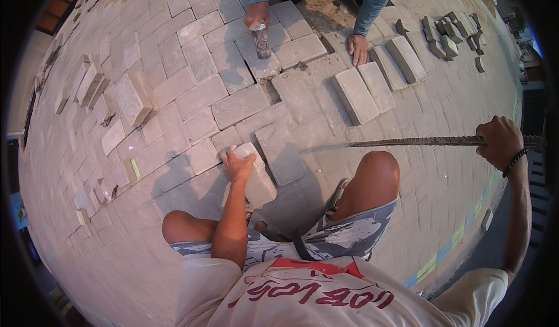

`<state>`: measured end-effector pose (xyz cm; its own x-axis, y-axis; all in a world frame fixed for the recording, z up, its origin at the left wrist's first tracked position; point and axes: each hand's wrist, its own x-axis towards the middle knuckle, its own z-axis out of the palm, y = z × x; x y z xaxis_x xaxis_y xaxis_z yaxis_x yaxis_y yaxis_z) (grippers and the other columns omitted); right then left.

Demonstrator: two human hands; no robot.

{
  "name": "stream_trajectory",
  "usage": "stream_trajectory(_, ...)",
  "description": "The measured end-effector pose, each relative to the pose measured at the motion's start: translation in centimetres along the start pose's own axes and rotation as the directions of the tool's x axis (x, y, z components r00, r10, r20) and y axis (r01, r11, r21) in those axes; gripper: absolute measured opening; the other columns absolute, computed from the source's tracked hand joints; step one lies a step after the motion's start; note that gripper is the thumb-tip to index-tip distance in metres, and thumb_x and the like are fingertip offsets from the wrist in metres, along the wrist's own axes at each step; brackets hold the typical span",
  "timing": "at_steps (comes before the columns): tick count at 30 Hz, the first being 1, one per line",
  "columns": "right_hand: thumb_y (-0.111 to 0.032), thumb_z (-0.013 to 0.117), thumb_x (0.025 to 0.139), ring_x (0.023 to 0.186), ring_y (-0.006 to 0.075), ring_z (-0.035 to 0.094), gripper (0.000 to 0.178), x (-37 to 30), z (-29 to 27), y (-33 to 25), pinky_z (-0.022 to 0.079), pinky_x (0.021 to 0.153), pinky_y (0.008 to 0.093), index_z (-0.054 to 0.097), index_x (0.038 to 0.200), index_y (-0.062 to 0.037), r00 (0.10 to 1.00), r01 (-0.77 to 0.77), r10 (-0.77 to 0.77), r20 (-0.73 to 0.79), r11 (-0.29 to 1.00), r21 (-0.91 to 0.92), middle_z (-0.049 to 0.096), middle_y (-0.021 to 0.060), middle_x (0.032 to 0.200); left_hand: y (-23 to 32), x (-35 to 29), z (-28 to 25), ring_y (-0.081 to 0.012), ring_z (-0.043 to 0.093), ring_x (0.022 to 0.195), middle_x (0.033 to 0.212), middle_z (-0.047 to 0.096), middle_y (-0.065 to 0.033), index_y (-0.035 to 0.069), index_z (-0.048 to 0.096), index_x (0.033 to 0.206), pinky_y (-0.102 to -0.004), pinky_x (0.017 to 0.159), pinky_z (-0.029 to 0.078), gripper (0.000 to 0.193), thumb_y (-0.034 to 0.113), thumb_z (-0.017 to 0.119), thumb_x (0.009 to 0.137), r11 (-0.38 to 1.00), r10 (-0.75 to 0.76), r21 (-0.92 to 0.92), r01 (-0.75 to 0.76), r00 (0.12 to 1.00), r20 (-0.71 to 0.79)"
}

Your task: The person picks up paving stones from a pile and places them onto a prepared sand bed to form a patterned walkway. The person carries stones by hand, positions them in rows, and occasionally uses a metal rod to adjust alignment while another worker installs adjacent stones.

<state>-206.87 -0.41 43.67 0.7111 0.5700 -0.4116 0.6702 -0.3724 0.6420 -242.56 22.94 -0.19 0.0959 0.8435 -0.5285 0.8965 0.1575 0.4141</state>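
My left hand (237, 165) grips the far end of a grey paving block (261, 186), which lies between my knees on other blocks. Out to the right, my right hand (502, 142) is closed round a ribbed steel bar (416, 142). The bar runs leftward just beyond my right knee, and its far end is blurred over the pavers. A larger loose-looking block (279, 152) sits right beside the one under my left hand. An open joint (270, 92) shows between pavers farther ahead.
Across from me, a co-worker's hand holds a hammer (262, 43) over the pavers; their other hand (358, 50) rests flat. Blocks stand in a row (355, 97) near it. Broken pieces (451, 33) are heaped far right, and more loose blocks (133, 99) lie left.
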Motion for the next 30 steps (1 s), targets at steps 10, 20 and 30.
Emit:
stream_trajectory(10, -0.003, 0.069, 0.064, 0.069, 0.0253, 0.059, 0.014, -0.5, 9.3, 3.7, 0.047, 0.068, 0.0359, 0.071, 0.076, -0.0105, 0.983, 0.051, -0.037, -0.18, 0.996, 0.074, 0.062, 0.0103, 0.066, 1.5, -5.3, -0.1, -0.0411, 0.038, 0.118, 0.128, 0.037, -0.0204, 0.004, 0.047, 0.121, -0.0451, 0.099, 0.036, 0.079, 0.022, 0.078, 0.051, 0.982, 0.187, -0.009, -0.191, 0.97, -0.158)
stream_trajectory(20, -0.002, 0.071, 0.057, 0.063, 0.0251, 0.06, 0.02, -6.0, 17.2, 7.0, 0.045, 0.066, 0.0372, 0.067, 0.077, -0.0061, 0.999, -0.041, 0.042, 0.004, 0.921, 0.388, 0.061, 0.0083, 0.061, 8.2, -10.9, -5.4, -0.0304, 0.042, 0.111, 0.116, 0.038, -0.0132, 0.006, 0.05, 0.112, -0.0389, 0.096, 0.035, 0.067, 0.008, 0.077, 0.051, 0.847, 0.432, -0.199, -0.494, 0.856, -0.284)
stream_trajectory(30, -0.003, 0.07, 0.054, 0.073, 0.0298, 0.055, 0.024, -17.3, 20.4, 12.6, 0.044, 0.067, 0.0387, 0.066, 0.078, -0.0052, 0.954, -0.299, 0.294, 0.055, 0.923, 0.241, 0.059, 0.01, 0.066, 24.3, -12.3, 4.5, -0.0275, 0.04, 0.113, 0.123, 0.034, -0.0128, 0.008, 0.052, 0.117, -0.0382, 0.095, 0.038, 0.067, 0.016, 0.077, 0.055, 0.669, 0.573, -0.6, -0.439, 0.818, 0.041)
